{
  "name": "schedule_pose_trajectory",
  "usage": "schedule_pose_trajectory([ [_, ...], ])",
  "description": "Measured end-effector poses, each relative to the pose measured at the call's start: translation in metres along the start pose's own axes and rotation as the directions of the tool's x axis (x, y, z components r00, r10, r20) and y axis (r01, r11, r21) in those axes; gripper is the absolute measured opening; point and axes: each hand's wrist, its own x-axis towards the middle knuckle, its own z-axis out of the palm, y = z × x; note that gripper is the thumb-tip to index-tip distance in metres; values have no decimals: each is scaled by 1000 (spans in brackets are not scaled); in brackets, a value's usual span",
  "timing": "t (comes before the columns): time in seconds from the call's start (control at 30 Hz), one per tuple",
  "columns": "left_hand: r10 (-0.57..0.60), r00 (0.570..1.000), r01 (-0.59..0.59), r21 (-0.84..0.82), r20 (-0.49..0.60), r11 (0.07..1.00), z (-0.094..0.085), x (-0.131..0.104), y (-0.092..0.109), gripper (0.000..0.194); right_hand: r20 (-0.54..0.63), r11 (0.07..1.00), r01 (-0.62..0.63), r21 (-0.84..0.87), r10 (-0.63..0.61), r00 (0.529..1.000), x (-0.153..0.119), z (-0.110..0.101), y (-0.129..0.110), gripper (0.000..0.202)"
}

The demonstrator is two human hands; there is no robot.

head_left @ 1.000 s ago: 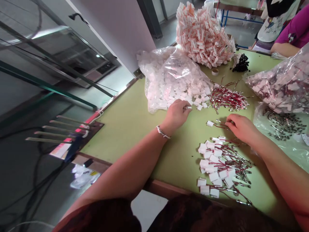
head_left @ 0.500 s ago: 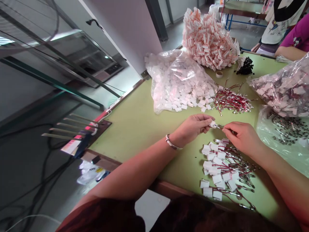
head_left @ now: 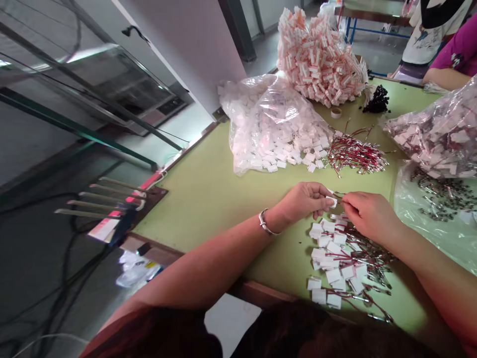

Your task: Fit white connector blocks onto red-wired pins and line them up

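A small white connector housing (head_left: 331, 200) sits pinched in the fingertips of the left hand (head_left: 303, 201), and the right hand (head_left: 367, 215) nips a thin red wire lead (head_left: 338, 195) whose end meets it; both are held just above the green surface (head_left: 208, 194). This looks like the seating step, so the next move likely calls for a straight, aligned push. Directly beneath the hands lies a pile of finished leads (head_left: 345, 263); beyond them are loose red wires (head_left: 354, 155) and a bag of white housings (head_left: 276, 129). Open room lies left of the left hand, toward the surface's near edge.
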Motion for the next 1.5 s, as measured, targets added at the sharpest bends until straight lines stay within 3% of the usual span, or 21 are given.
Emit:
schedule_pose_trajectory([
  [0.2,-43,991,25,144,124,989,3,0,-7,22,87,995,38,91,-46,995,-2,1,1,27],
  [0.3,61,984,-115,329,168,937,-4,3,-1,24,160,992,-28,125,8,987,-3,-2,-4,27],
  [0.33,129,981,-177,412,142,894,-9,6,2,27,196,987,-57,152,27,980,-4,-4,-6,26],
  [0.4,300,953,-213,632,-32,745,-20,14,5,34,272,972,-59,226,-5,962,-7,-11,-13,24],
  [0.47,453,863,-71,835,-223,546,-30,25,6,38,327,954,10,301,-113,938,-9,-20,-18,23],
  [0.5,496,825,19,892,-269,453,-33,30,4,39,335,947,31,321,-144,931,-9,-24,-18,25],
  [0.53,512,814,81,926,-276,369,-36,35,3,39,330,946,25,324,-138,934,-8,-27,-15,28],
  [0.6,494,840,115,963,-225,242,-37,42,-1,35,269,964,-67,257,-5,963,-1,-29,-4,30],
  [0.7,484,862,85,985,-150,153,-35,48,-5,26,89,970,-237,51,232,969,13,-18,24,20],
  [0.83,522,845,10,980,-114,199,-41,50,-8,26,116,971,-229,-69,236,965,23,5,50,9],
  [0.93,541,826,9,963,-159,270,-49,51,-10,30,131,977,-190,-99,202,971,22,13,52,10],
  [1.03,542,830,-9,969,-130,247,-50,50,-12,26,116,975,-198,-104,209,971,20,11,49,13],
  [1.23,556,827,-34,980,-82,196,-42,44,-10,21,29,953,-302,20,301,953,16,3,42,13],
  [1.33,548,835,-85,970,-55,227,-38,41,-9,19,47,941,-306,146,303,952,15,1,40,11],
  [1.37,566,822,-118,954,-63,277,-36,40,-9,18,53,932,-312,184,308,950,15,1,39,11],
  [1.43,574,807,-190,858,-141,478,-32,37,-9,17,50,917,-315,245,313,949,15,0,39,12],
  [1.5,456,861,-229,628,-226,743,-26,34,-9,19,16,918,-279,283,286,958,13,-1,37,16],
])
